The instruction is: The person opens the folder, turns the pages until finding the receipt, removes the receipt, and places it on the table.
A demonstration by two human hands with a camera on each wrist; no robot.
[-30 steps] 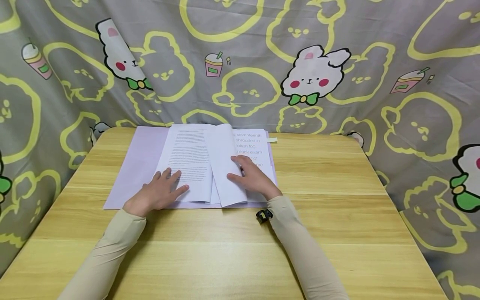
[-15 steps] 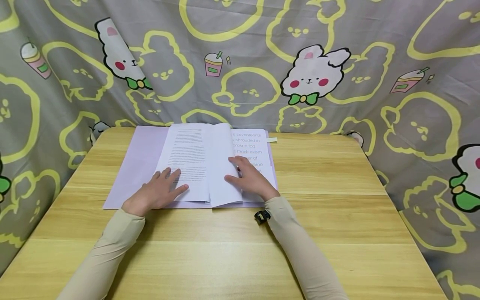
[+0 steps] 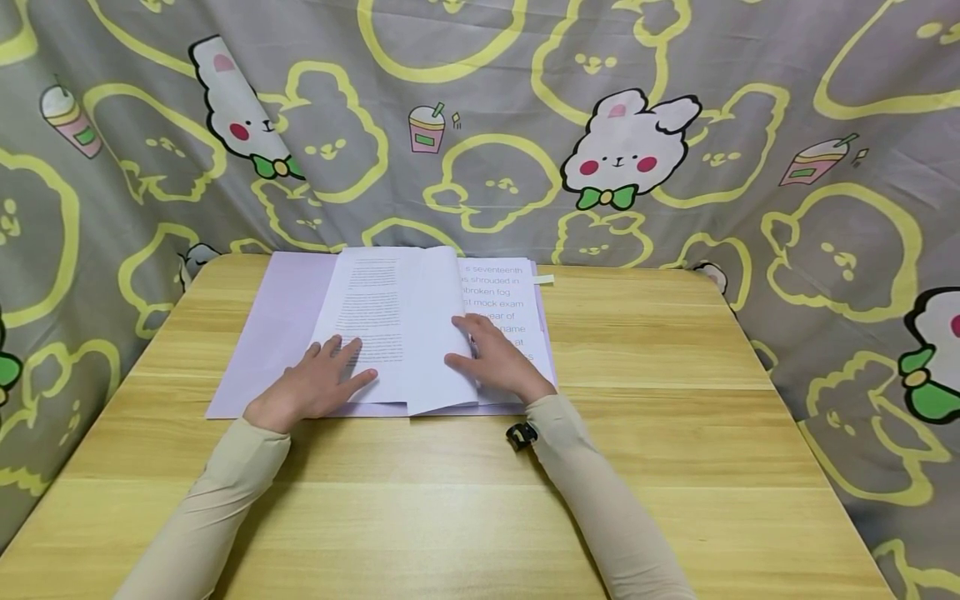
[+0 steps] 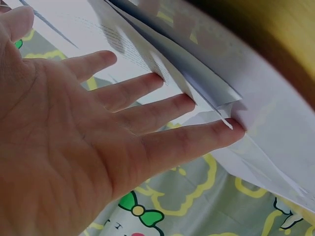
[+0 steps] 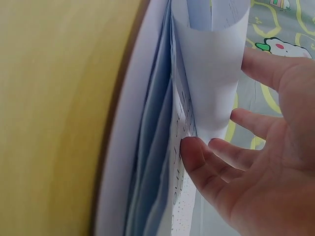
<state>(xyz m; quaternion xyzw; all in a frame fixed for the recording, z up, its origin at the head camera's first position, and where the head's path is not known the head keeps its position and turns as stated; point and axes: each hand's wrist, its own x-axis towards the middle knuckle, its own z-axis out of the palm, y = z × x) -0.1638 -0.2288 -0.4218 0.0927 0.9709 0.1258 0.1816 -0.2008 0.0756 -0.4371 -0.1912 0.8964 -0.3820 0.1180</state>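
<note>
A pale purple folder (image 3: pixel 281 325) lies open on the table, holding printed pages. My left hand (image 3: pixel 311 387) rests on the left printed page (image 3: pixel 367 333) with its fingers spread. In the left wrist view those straight fingers (image 4: pixel 162 113) touch the paper. A blank-backed sheet (image 3: pixel 438 333) bends over in a curl from the right side, as the right wrist view shows the curled sheet (image 5: pixel 211 73) too. My right hand (image 3: pixel 502 358) touches its curled edge with loosely bent fingers. Under it is a large-print page (image 3: pixel 498 292), partly hidden by the sheet and hand.
The wooden table (image 3: pixel 480 500) reaches to a grey curtain (image 3: pixel 495 108) with cartoon prints at the back and sides. A pale green tab (image 3: pixel 543 280) sticks out at the folder's right edge. A small black device (image 3: pixel 521 435) sits by my right wrist.
The curled sheet has shifted left over the left page, and more of the large print shows. My right hand has moved slightly left with it; the left hand has stayed put.
</note>
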